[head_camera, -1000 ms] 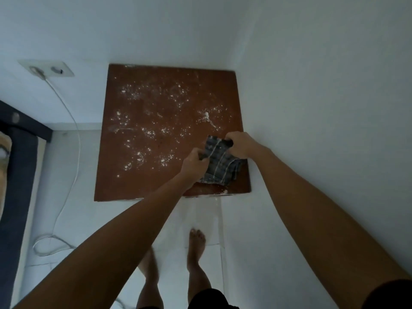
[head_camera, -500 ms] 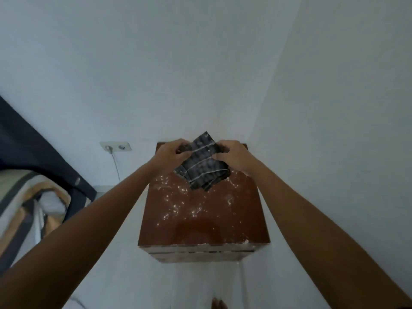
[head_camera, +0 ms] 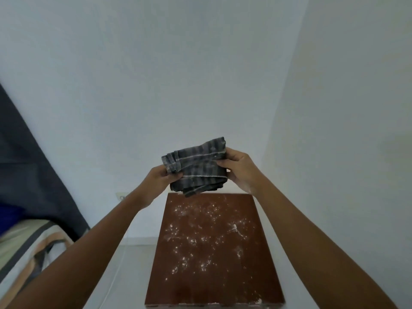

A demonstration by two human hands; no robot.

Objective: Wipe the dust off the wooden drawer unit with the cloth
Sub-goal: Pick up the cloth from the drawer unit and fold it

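- Dark fabric and a striped bed [head_camera: 26,248] at far left; a white cable [head_camera: 112,284] trails on the floor beside the unit.
- Our left hand [head_camera: 159,178] pinches the cloth's left edge, fingers closed on it.
- The cloth [head_camera: 196,167], grey checked and folded thick, is held in the air above the unit's far edge, not touching it.
- Our right hand [head_camera: 237,169] clamps the right edge.
- The unit [head_camera: 214,273] sits in the corner; white dust [head_camera: 196,239] speckles its top.
- Step, we judge: readying the cloth. Next: lower it flat and sweep.

Wooden drawer unit [head_camera: 214,253] in corner; white dust [head_camera: 196,239] scattered over brown top.
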